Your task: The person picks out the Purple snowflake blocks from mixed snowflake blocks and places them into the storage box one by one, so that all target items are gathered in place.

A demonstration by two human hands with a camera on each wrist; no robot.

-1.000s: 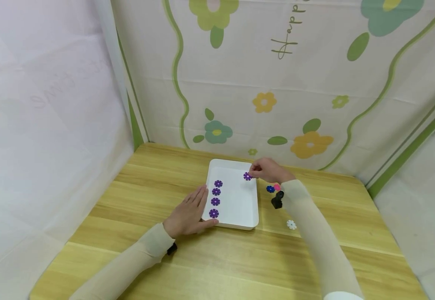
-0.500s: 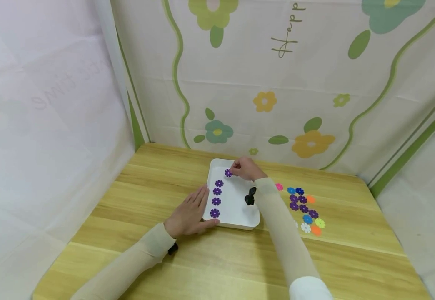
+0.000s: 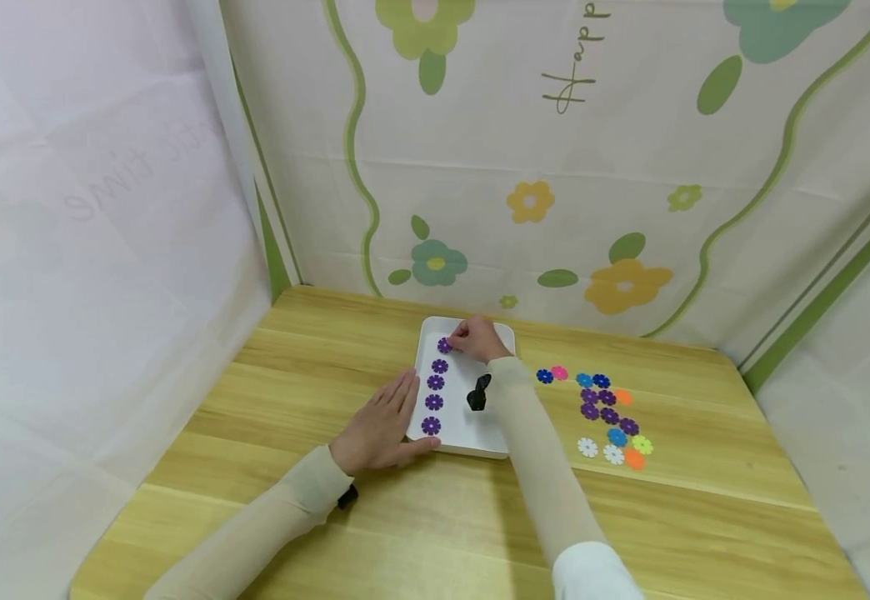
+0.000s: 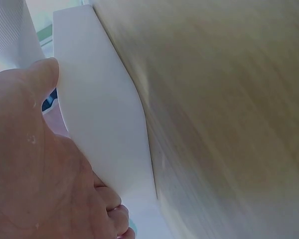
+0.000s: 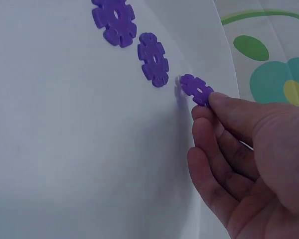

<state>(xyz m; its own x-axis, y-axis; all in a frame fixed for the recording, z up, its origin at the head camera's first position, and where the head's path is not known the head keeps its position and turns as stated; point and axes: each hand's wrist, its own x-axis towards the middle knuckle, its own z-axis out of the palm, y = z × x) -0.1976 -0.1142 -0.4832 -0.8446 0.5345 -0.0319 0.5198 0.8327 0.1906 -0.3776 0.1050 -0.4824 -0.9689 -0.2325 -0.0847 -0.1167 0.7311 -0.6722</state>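
A white tray lies on the table, with a column of purple snowflake discs along its left side. My left hand rests against the tray's left edge, fingers extended and thumb at the near corner; the left wrist view shows the tray's outer wall beside it. Over the tray's far left part, my right hand pinches another purple snowflake disc between thumb and forefinger. This disc is tilted in the right wrist view, just past the last disc of the column.
Right of the tray, loose snowflake discs lie on the wooden table: several purple ones, white ones, blue ones, orange ones, a pink one and a yellow one. A printed curtain stands behind.
My right hand has moved left across the tray with the purple snowflake disc, from the right rim to the column's far end. The loose discs have come into view. My left hand stays put.
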